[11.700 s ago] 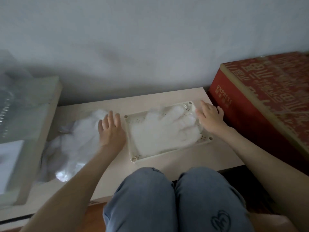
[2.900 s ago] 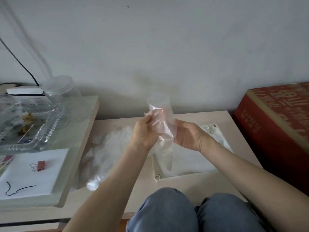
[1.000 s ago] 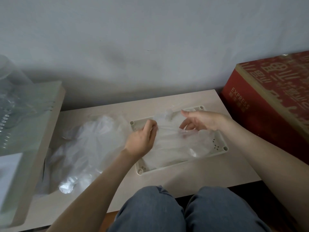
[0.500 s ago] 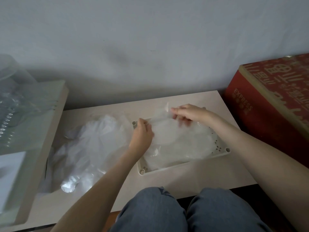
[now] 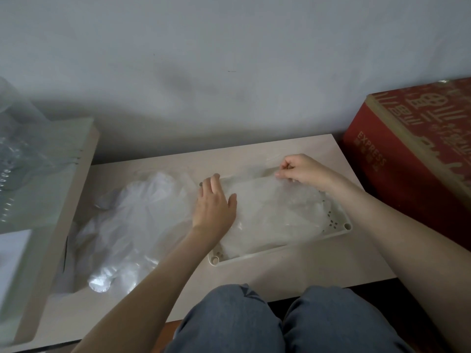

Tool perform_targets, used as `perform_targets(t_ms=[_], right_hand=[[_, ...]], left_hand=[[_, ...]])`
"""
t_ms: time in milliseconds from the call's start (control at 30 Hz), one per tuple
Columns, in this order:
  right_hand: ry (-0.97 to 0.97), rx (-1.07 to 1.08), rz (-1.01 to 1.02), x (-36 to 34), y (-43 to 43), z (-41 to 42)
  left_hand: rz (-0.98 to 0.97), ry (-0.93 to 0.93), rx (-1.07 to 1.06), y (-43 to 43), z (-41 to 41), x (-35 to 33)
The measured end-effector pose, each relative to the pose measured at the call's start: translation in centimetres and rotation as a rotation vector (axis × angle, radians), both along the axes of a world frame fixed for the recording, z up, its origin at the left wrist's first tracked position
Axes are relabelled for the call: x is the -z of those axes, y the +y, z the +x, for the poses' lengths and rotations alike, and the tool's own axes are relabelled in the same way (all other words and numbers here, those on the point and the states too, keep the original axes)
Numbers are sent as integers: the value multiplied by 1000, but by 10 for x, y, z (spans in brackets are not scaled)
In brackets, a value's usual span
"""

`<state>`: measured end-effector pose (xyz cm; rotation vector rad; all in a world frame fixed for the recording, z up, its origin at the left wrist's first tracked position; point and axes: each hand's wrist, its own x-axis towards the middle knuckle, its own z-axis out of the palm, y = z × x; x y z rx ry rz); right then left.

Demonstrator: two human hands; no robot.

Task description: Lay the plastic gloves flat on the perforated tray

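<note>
Left hand [image 5: 215, 205], fingers straight, presses the glove [image 5: 275, 212] flat at the tray's [image 5: 339, 231] left end while right hand [image 5: 300, 169] pinches the glove's far edge.

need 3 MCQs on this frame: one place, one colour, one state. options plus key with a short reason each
1. Where does the loose pile of gloves lie?
A. on the table, left of the perforated tray
B. on the floor
C. on the person's lap

2. What colour is the box past the table's right end?
A. blue
B. red
C. green

3. What does the right hand do?
A. lies flat on the table
B. grips the tray's rim
C. pinches the plastic glove at the tray's far edge

Key:
1 A: the pile sits on the table, beyond the left hand.
2 B: its sides are red with pale print.
3 C: its fingertips are curled on the film.
</note>
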<state>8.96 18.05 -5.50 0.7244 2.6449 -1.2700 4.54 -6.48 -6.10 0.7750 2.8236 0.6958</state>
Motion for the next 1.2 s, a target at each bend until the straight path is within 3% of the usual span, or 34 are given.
perform_targets(t_ms=[133, 333, 533, 867, 1033, 1200], right_hand=[[66, -55, -59, -6, -9, 4], [-4, -48, -490, -15, -19, 13], [-114, -121, -566, -17, -22, 18], [-75, -8, -765, -11, -32, 17], [-124, 128, -486, 4, -38, 6], [-210, 50, -532, -8, -50, 4]], left_hand=[[-248, 172, 226, 0, 2, 10], [-525, 164, 442, 0, -1, 24], [-571, 83, 528, 2, 0, 25], [-609, 49, 584, 13, -2, 28], [-560, 72, 583, 15, -1, 26], [-518, 33, 547, 16, -1, 36]])
